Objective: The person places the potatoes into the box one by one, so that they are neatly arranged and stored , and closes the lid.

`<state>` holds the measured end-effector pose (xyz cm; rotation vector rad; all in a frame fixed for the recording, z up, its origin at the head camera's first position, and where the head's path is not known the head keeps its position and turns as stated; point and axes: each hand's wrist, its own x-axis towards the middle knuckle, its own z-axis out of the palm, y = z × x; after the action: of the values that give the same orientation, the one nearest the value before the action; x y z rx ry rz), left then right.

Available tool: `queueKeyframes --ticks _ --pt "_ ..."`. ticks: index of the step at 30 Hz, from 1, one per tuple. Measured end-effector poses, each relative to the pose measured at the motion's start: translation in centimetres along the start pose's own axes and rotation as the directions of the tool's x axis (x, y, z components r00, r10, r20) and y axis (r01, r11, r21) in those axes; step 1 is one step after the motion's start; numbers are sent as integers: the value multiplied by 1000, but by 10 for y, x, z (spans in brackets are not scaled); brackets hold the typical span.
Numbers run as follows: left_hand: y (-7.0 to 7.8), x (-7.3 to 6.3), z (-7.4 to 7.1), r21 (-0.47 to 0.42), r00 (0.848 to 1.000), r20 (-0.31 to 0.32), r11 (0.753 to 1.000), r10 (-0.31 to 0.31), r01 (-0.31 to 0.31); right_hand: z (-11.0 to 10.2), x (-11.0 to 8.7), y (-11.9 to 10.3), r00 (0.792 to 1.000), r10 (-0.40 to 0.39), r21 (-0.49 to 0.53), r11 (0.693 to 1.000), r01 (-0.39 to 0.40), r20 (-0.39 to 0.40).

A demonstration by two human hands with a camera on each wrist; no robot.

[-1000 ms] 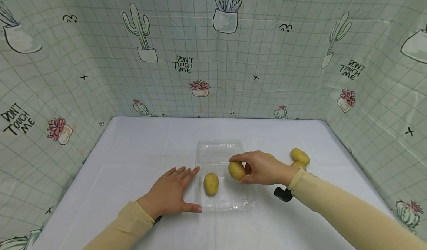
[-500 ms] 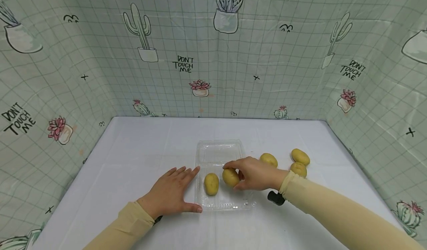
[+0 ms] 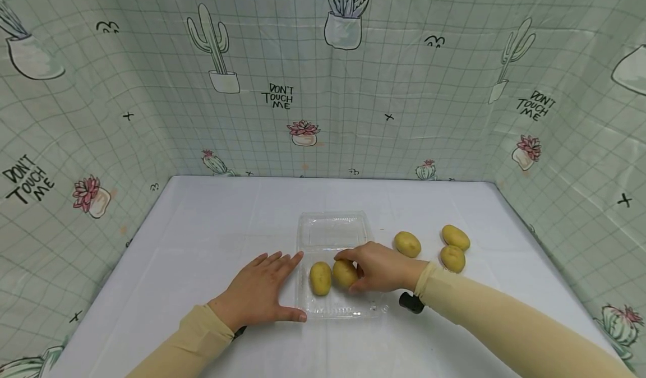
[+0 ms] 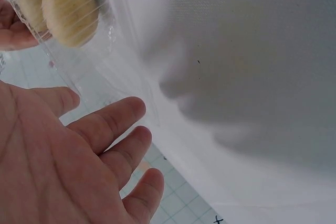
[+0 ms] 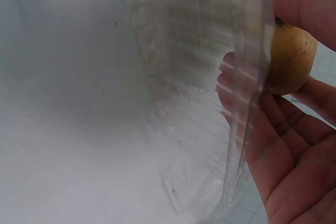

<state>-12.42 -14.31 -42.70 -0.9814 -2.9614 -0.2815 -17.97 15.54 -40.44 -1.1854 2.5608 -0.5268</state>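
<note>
Near the middle of the white cloth-covered table (image 3: 217, 210), a clear plastic clamshell box (image 3: 338, 309) lies with its lid (image 3: 333, 232) folded back on the far side, which leaves the base accessible from above. The right hand (image 3: 383, 268) grips an oval yellow potato (image 3: 344, 274) at or inside the base, just to the right of another yellow oval potato (image 3: 320, 279) that sits upright lengthwise in the head view. Thumb and fingers take the held potato by its sides, probably because that suits a low, careful placement; whether it rests on the floor of the box cannot be told. Beside the left edge, the left hand (image 3: 259, 291) is spread and grasps nothing, its index finger and thumb reaching the rim, likely to steady so light a box. Contact there is not certain.

Loose on the table to the right, three more yellow potatoes, one nearer (image 3: 406, 244) and a pair (image 3: 456, 236) lying close together, show clearly only from the head. The left wrist view adds the bare palm and both boxed potatoes through the transparent wall. From the right wrist come the wall's ribs and a dark mark (image 5: 279, 22) on the held potato.
</note>
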Motion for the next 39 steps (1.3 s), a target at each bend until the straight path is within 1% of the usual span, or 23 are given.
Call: queueKeyframes --ticks 9,17,29,39 --pt "0 1 1 2 1000 6 1000 0 0 13 2 1 1000 17 -47 999 -17 -2" --pt "1 1 0 -3 1000 9 1000 -1 1 17 2 1 999 22 -81 996 -24 -27" --pt "1 1 1 -6 1000 15 1000 -5 5 16 2 0 999 39 -31 999 -39 -3" --pt "1 1 2 8 1000 24 1000 -3 3 16 3 0 999 31 -32 999 -32 -22"
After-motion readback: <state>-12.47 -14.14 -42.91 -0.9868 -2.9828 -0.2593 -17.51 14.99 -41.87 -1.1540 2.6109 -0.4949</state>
